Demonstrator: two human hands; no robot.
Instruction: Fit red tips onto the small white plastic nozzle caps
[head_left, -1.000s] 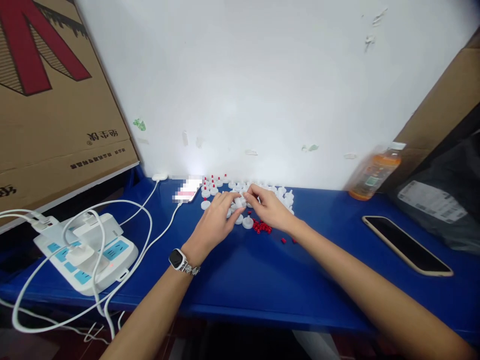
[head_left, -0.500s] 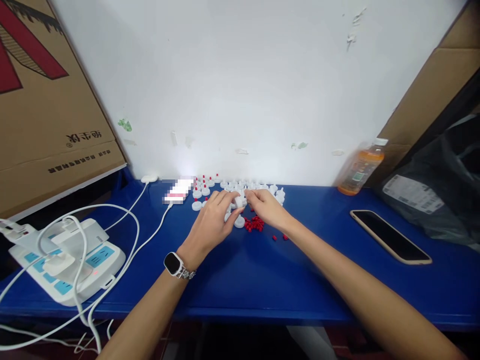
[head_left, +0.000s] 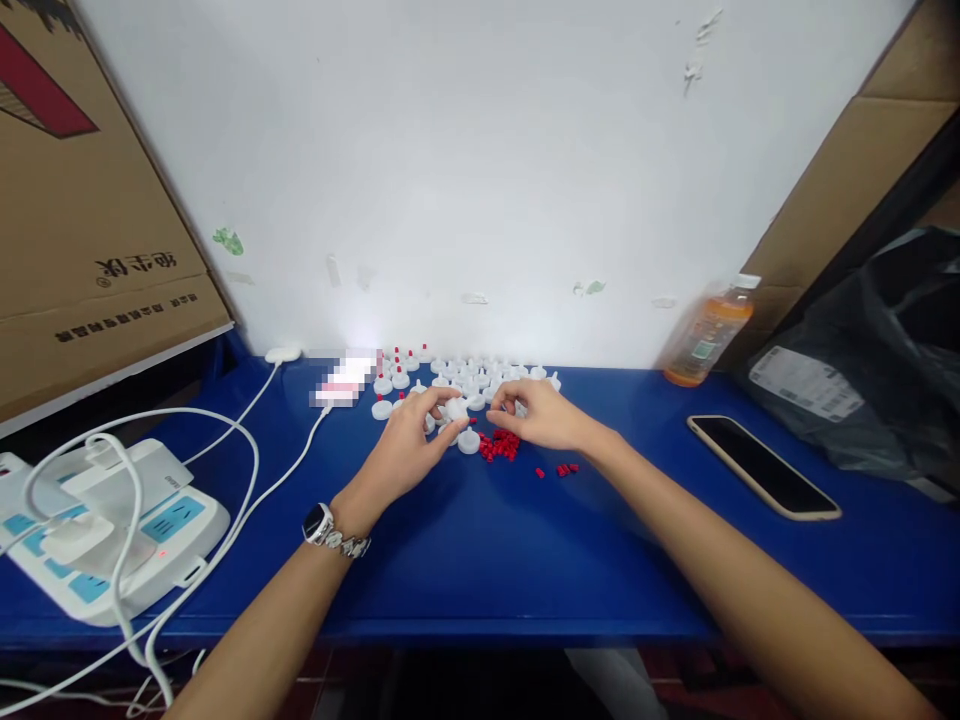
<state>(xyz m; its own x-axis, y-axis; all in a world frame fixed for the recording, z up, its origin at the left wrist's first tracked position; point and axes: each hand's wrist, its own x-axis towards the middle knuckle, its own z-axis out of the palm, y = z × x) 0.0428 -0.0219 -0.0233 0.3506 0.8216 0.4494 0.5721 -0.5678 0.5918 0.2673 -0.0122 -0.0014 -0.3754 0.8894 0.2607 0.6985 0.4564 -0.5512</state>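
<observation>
We see left hand (head_left: pixel 411 445) pinching 1 white cap (head_left: pixel 457 408); right hand (head_left: pixel 541 419) fingers seemingly pinched over red plugs (head_left: pixel 501 445), mid-assembly.

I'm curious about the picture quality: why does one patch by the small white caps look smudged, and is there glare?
Head view: a pixelated patch sits left of the white caps; a bright glare lights the wall above it; the edges bend like a wide lens.

One view only: your head camera looks forward and down across the blue table (head_left: pixel 480 560), near edge below, white wall (head_left: pixel 480 180) close behind the far edge.
</observation>
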